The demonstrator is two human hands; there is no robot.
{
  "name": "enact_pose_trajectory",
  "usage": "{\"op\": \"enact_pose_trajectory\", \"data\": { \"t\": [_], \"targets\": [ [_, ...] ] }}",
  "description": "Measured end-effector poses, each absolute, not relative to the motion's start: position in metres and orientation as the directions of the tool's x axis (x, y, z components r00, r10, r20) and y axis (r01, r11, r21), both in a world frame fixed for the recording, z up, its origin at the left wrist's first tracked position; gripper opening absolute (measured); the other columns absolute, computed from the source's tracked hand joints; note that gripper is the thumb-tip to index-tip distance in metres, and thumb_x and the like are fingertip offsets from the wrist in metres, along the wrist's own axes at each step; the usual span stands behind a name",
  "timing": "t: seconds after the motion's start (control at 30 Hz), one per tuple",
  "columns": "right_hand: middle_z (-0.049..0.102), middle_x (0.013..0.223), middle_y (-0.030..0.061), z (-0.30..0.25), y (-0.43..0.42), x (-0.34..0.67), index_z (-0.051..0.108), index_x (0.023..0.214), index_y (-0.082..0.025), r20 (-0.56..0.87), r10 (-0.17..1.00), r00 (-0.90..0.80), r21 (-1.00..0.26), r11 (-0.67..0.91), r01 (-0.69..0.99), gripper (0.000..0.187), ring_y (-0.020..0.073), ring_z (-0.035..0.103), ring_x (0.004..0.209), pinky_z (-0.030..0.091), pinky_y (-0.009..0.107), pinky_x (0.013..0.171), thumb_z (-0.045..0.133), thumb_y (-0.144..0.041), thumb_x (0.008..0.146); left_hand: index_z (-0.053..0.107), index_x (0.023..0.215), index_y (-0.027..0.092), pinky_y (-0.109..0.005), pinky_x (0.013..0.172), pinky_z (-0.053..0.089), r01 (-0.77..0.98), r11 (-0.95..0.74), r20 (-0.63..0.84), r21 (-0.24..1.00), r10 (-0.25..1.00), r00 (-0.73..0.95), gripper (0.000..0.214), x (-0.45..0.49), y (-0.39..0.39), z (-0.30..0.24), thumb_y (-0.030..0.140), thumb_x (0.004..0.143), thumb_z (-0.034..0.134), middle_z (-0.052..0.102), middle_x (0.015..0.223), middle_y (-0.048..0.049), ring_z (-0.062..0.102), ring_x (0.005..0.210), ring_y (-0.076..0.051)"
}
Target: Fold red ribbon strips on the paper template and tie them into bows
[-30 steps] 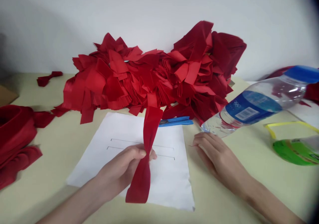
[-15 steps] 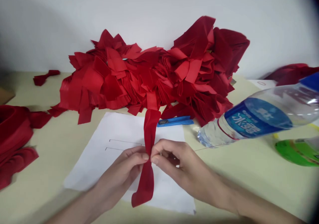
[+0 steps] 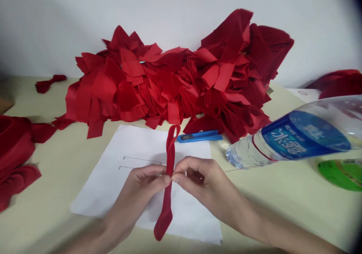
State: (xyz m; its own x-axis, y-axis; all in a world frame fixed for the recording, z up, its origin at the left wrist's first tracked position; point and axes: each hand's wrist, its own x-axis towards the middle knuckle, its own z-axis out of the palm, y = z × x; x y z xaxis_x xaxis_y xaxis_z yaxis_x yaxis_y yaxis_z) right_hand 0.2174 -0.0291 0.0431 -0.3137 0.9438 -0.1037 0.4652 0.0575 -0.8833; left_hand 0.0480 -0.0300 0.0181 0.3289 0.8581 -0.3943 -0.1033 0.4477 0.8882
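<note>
A red fabric strip [image 3: 170,144] stands edge-on above a white sheet of paper [image 3: 124,175] that has thin lines drawn on it. My left hand [image 3: 141,193] pinches the strip's middle from the left. From the right, my right hand [image 3: 203,188] pinches the same spot, fingertips meeting those of the left. The strip's lower end [image 3: 164,224] hangs down over the paper.
A big heap of red fabric pieces [image 3: 175,80] lies behind the paper against the wall. A blue utility knife [image 3: 199,136] rests at its foot. A water bottle [image 3: 294,137] tilts in from the right. More red cloth [image 3: 14,152] lies at left; a green object [image 3: 342,173] at right.
My right hand came off the table and pinched the strip's middle beside the left hand. The strip has turned edge-on and looks narrower. The bottle has shifted right.
</note>
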Motion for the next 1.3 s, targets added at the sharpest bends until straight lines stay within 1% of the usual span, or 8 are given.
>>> {"op": "enact_pose_trajectory", "data": {
  "t": [0.1,0.2,0.37,0.43,0.67,0.97,1.13,1.3],
  "targets": [
    [0.054,0.064,-0.004,0.042,-0.028,0.216,0.062,0.077,-0.019,-0.136,0.941,-0.311,-0.909,0.007,0.417,0.015,0.0085,0.044,0.058,0.034,0.021,0.051,0.052,-0.025,0.087,0.074,0.09,0.025,-0.033,0.086,0.038,-0.1,0.445,-0.397,0.89,0.863,0.312,0.015,0.048,-0.031,0.017,0.025,0.077,0.066,0.07,0.085,-0.0012,0.055,0.088,-0.02],
    [0.051,0.065,-0.0039,0.047,-0.025,0.217,0.059,0.077,-0.018,-0.136,0.931,-0.339,-0.954,-0.03,0.299,0.015,0.0084,0.042,0.059,0.034,0.021,0.053,0.051,-0.025,0.088,0.074,0.09,0.026,-0.032,0.086,0.038,-0.135,0.476,-0.423,0.869,0.856,0.298,0.015,0.048,-0.031,0.015,0.028,0.078,0.065,0.07,0.084,-0.0003,0.056,0.087,-0.019],
    [0.055,0.067,-0.0042,0.057,-0.024,0.219,0.056,0.085,-0.018,-0.092,0.94,-0.328,-0.989,-0.048,0.141,0.002,0.009,0.048,0.062,0.036,0.022,0.057,0.057,-0.018,0.083,0.074,0.088,0.026,-0.029,0.084,0.038,-0.158,0.492,-0.436,0.856,0.852,0.289,0.012,0.048,-0.031,0.014,0.029,0.078,0.067,0.07,0.081,0.0014,0.056,0.086,-0.017],
    [0.056,0.065,-0.0056,0.055,-0.025,0.217,0.053,0.085,-0.019,-0.093,0.948,-0.304,-0.991,-0.059,0.119,0.008,0.0086,0.049,0.061,0.036,0.022,0.057,0.059,-0.018,0.082,0.074,0.09,0.026,-0.029,0.086,0.038,-0.155,0.487,-0.426,0.86,0.851,0.306,0.014,0.049,-0.031,0.015,0.029,0.079,0.065,0.071,0.085,0.0011,0.057,0.09,-0.018],
    [0.056,0.07,-0.0056,0.035,-0.027,0.211,0.044,0.078,-0.02,-0.119,0.951,-0.287,-0.981,-0.068,0.18,0.016,0.008,0.05,0.064,0.039,0.021,0.059,0.058,-0.018,0.083,0.074,0.093,0.025,-0.031,0.09,0.038,-0.164,0.468,-0.403,0.869,0.859,0.317,0.018,0.051,-0.033,0.016,0.023,0.078,0.065,0.072,0.091,-0.0007,0.058,0.096,-0.021],
    [0.054,0.065,-0.0066,0.04,-0.022,0.216,0.046,0.078,-0.019,-0.188,0.912,-0.366,-0.97,-0.113,0.217,0.014,0.0072,0.048,0.061,0.038,0.021,0.059,0.059,-0.019,0.082,0.074,0.095,0.023,-0.034,0.09,0.039,-0.1,0.467,-0.408,0.879,0.843,0.351,0.019,0.047,-0.031,0.016,0.027,0.079,0.066,0.071,0.09,-0.0025,0.058,0.094,-0.022],
    [0.055,0.066,-0.0063,0.043,-0.019,0.22,0.047,0.079,-0.019,-0.212,0.89,-0.404,-0.97,-0.141,0.198,0.015,0.0068,0.048,0.061,0.036,0.021,0.057,0.061,-0.023,0.083,0.074,0.09,0.022,-0.034,0.086,0.039,-0.056,0.427,-0.375,0.903,0.843,0.385,0.015,0.044,-0.03,0.015,0.028,0.079,0.065,0.067,0.081,-0.0017,0.054,0.085,-0.02],
    [0.054,0.066,-0.0067,0.045,-0.019,0.219,0.047,0.079,-0.019,-0.201,0.882,-0.426,-0.971,-0.123,0.204,0.011,0.0061,0.046,0.06,0.036,0.02,0.057,0.058,-0.018,0.084,0.074,0.08,0.022,-0.032,0.085,0.04,-0.053,0.405,-0.354,0.913,0.848,0.394,0.01,0.041,-0.028,0.013,0.029,0.077,0.067,0.063,0.079,-0.0005,0.052,0.083,-0.018]
  ]
}}
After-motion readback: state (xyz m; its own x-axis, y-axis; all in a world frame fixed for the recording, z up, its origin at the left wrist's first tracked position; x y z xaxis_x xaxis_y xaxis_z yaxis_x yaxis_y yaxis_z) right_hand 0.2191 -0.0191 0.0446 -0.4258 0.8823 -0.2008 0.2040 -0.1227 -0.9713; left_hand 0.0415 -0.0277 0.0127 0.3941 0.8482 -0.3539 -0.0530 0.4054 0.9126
